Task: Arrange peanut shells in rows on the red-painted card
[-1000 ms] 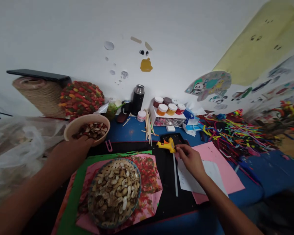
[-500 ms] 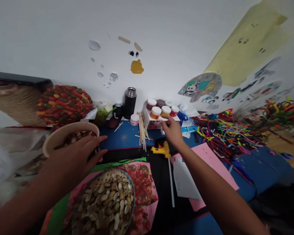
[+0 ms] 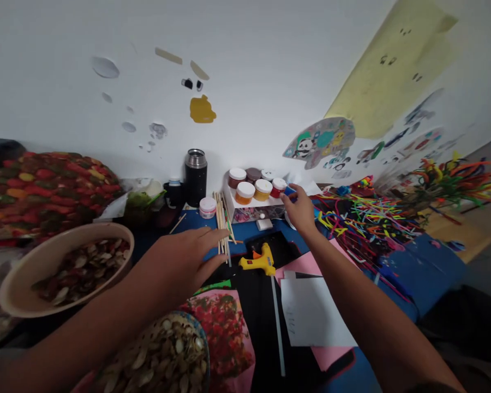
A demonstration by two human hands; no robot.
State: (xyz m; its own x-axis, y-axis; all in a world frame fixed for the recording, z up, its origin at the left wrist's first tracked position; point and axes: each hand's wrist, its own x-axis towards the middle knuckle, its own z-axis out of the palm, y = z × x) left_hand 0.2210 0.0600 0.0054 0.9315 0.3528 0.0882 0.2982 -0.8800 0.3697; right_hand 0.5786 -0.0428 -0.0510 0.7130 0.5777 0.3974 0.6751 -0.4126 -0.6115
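Observation:
My left hand (image 3: 184, 259) hovers flat with fingers stretched out, above the blue table, close to a bundle of thin wooden sticks (image 3: 222, 218). It holds nothing. My right hand (image 3: 298, 210) reaches far over the table to a blue object beside the small paint jars (image 3: 253, 185); its fingers curl at that object, and whether they grip it I cannot tell. A yellow glue gun (image 3: 259, 261) with a long glue stick lies between my arms. A beige bowl of reddish shells (image 3: 61, 267) sits at the left. A woven basket of pale shells (image 3: 163, 357) is at the bottom.
A black flask (image 3: 195, 176) stands by the wall. A white paper sheet (image 3: 311, 311) lies on pink paper under my right arm. A heap of coloured pipe cleaners (image 3: 372, 224) fills the right side. A red and green woven mound (image 3: 45, 185) is at far left.
My left hand let go of the beige bowl and moved right over the table. My right hand left the glue gun and reached forward to the paint jars. The view shifted right.

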